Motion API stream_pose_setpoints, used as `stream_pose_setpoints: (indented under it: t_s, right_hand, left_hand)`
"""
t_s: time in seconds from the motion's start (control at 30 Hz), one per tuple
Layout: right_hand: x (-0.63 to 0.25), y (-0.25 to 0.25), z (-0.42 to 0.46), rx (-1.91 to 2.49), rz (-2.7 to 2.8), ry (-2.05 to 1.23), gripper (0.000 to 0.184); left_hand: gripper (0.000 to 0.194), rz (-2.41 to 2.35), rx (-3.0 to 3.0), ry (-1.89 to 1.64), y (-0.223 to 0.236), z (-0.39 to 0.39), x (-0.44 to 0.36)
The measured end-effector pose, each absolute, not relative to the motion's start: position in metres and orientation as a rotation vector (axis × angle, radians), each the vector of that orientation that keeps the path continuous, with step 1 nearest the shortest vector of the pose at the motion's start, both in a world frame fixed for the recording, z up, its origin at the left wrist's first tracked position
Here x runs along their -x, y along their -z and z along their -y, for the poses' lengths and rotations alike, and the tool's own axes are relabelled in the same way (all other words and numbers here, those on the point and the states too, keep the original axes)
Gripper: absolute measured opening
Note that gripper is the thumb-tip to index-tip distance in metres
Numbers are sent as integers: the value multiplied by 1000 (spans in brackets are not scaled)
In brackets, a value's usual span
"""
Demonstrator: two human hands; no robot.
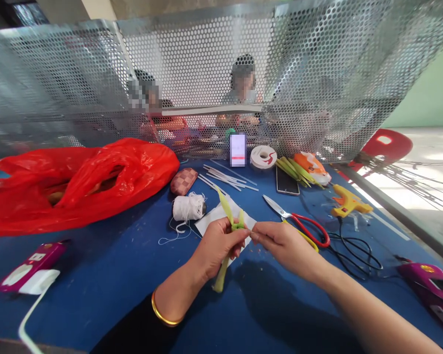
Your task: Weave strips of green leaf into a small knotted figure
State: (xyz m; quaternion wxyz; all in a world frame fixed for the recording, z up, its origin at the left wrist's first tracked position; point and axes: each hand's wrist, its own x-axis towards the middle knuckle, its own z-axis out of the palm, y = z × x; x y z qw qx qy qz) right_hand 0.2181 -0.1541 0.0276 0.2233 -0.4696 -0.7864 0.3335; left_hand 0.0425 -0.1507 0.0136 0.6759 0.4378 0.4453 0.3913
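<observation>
Over a white sheet of paper, my left hand is closed around a folded green leaf strip. One pointed end rises above the fingers, and a stalk-like end hangs below them. My right hand is in a pinch, its fingertips meeting my left thumb beside the leaf; whatever lies between them is too small to make out. To the left is a spool of white thread with a loose end. Scissors with red and yellow handles lie beyond my right forearm.
Behind stand white strips, a ribbon roll, a dark phone and green leaf strips. A yellow glue gun and its black cord are right. A red plastic bag spreads left. A perforated metal screen edges the table.
</observation>
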Motion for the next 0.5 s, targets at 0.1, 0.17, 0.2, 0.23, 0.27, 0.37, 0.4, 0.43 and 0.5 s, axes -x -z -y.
stream_pose_setpoints:
  t_s: [0.1, 0.17, 0.2, 0.23, 0.27, 0.37, 0.4, 0.43, 0.5]
  right_hand:
    - [-229, -34, 151, 1276, 2224, -926, 33]
    - [-236, -36, 149, 1254, 2248, -947, 34]
    - [-239, -37, 147, 1238, 2260, -965, 34]
    - [-242, -38, 147, 1223, 2271, -986, 34]
    - [-244, -39, 146, 1212, 2281, -1008, 35]
    - [-249, -42, 145, 1211, 2292, -1066, 37]
    - [-250, -43, 145, 1211, 2294, -1084, 36]
    - [-251, -44, 144, 1203, 2297, -1102, 36]
    - [-253, -45, 144, 1183, 2313, -1130, 35]
  left_hand:
    - [23, -1020, -979, -854, -15, 150, -43]
    - [23, -1014, -978, -838, -16, 149, -42]
    - [23, -1008, -983, -827, -17, 149, -42]
    - [23, -1004, -989, -815, -17, 149, -42]
    - [23, -1001, -996, -802, -17, 149, -41]
    - [22, -1002, -1008, -762, -17, 149, -40]
    - [21, -1001, -1011, -751, -17, 149, -39]
    - [21, -998, -1015, -742, -17, 149, -38]
    - [21, -988, -1026, -726, -18, 149, -37]
